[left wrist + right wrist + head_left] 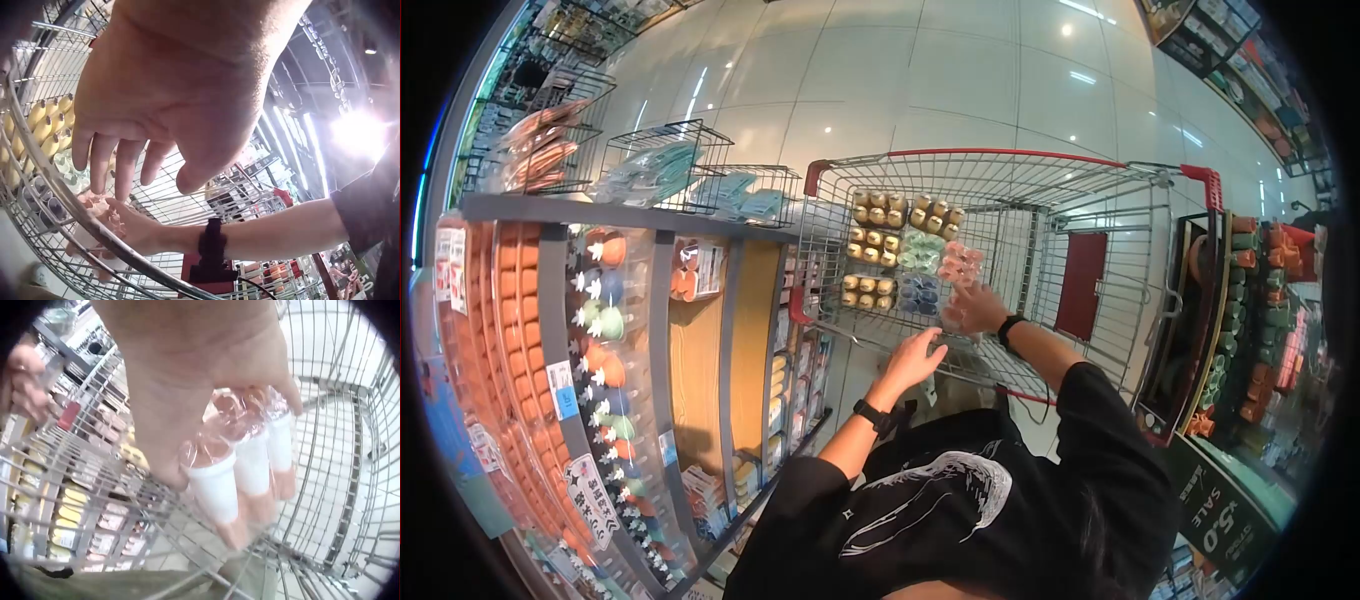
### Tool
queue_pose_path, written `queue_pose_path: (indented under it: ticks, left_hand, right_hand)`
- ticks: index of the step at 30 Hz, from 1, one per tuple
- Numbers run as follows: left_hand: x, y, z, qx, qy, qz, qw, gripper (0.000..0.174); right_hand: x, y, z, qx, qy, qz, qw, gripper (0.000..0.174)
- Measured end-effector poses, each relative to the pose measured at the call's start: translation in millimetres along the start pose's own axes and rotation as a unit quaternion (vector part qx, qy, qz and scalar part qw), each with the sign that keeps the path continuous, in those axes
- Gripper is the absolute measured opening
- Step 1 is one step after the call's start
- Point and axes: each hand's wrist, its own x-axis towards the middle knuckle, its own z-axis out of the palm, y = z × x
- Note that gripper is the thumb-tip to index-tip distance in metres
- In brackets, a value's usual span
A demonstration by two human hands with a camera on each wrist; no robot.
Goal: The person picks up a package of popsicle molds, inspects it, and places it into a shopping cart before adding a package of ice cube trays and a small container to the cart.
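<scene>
So the pink pack is a clear-wrapped bundle of little pink-and-white pieces, and it's inside the shopping cart, up off the wire floor. Our right hand has it from above. In the right wrist view the fingers and thumb are wrapped around the crinkly top of the wrap, so that's a proper grasp, with three of the white-and-pink pieces hanging below the palm.

Our left hand is just at the near rim of the cart, close to the right wrist. From the left wrist camera the fingers hang down loose and hold nothing. Whether they actually touch the wire, we can't tell. Both wrists have a black band on them.

Already lying in the cart, further from us than the pink pack: yellow packs in a few groups, a green pack and a blue pack, all just beside each other on the cart floor. The pink one sits to the right of the green one. There's a red flap on the cart's right side.

To the left of the cart there's a shelf packed with orange stuff, and wire baskets sit on top of it. Shiny tiled floor beyond.
</scene>
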Motion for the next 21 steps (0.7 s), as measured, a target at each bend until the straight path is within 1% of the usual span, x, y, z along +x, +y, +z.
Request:
queue_pose_path:
  ticks: [1,2,3,5,6,8,9,10,11,12,13,14,15,16,17,18,19,20,21]
  left_hand:
    - [1,2,3,-0.033,0.005,-0.014,0.999,0.042]
    - [0,6,3,-0.036,0.013,-0.013,0.999,0.041]
    - [0,8,4,-0.039,0.017,-0.024,0.999,0.041]
    - [-5,7,7,-0.043,0.031,-0.044,0.998,0.039]
    - [-8,7,8,-0.043,0.031,-0.055,0.997,0.039]
    - [-11,7,11,-0.017,0.035,-0.082,0.996,0.037]
    - [-11,10,10,-0.017,0.033,-0.089,0.995,0.037]
    - [-14,12,10,-0.031,0.048,-0.085,0.995,0.036]
    - [-15,14,9,-0.044,0.064,-0.075,0.994,0.036]
    - [-16,14,10,-0.043,0.070,-0.075,0.994,0.035]
    - [-16,15,9,-0.043,0.071,-0.078,0.993,0.035]
    - [-16,15,9,-0.051,0.071,-0.079,0.993,0.035]
    - [-15,16,9,-0.059,0.069,-0.079,0.993,0.035]
    - [-15,16,10,-0.061,0.070,-0.077,0.993,0.035]
    - [-17,15,11,-0.061,0.071,-0.080,0.992,0.035]
    - [-17,14,11,-0.061,0.073,-0.082,0.992,0.035]
    - [-16,13,11,-0.062,0.076,-0.079,0.992,0.035]
    - [-17,12,11,-0.062,0.074,-0.078,0.992,0.035]
    - [-17,12,11,-0.060,0.073,-0.078,0.992,0.035]
  right_hand:
    - [9,6,20,0.003,0.042,0.000,0.999,0.081]
    - [18,10,32,-0.007,0.011,0.003,1.000,0.076]
    - [25,16,47,-0.007,0.002,-0.006,1.000,0.076]
    - [31,21,84,-0.093,0.113,-0.025,0.989,0.074]
    - [34,22,96,-0.087,0.106,-0.031,0.990,0.074]
    - [37,25,117,-0.056,0.205,-0.104,0.972,0.073]
    - [34,25,113,-0.051,0.200,-0.106,0.973,0.073]
    - [29,23,107,0.188,0.177,-0.043,0.965,0.073]
    - [27,20,96,0.411,0.149,0.027,0.899,0.074]
    - [48,50,149,0.315,0.152,0.014,0.937,0.069]
    - [45,45,137,0.316,0.150,0.012,0.937,0.069]
    - [39,44,123,0.224,0.131,0.131,0.957,0.078]
    - [35,44,113,0.126,0.111,0.249,0.954,0.087]
    - [37,57,116,0.124,0.112,0.249,0.954,0.087]
    - [40,77,116,0.316,-0.066,0.202,0.925,0.081]
    - [46,90,122,0.485,-0.240,0.140,0.829,0.074]
    - [51,92,133,0.483,-0.238,0.140,0.831,0.074]
    - [54,89,148,0.312,-0.149,-0.010,0.938,0.051]
    - [58,87,170,0.120,-0.049,-0.160,0.979,0.030]
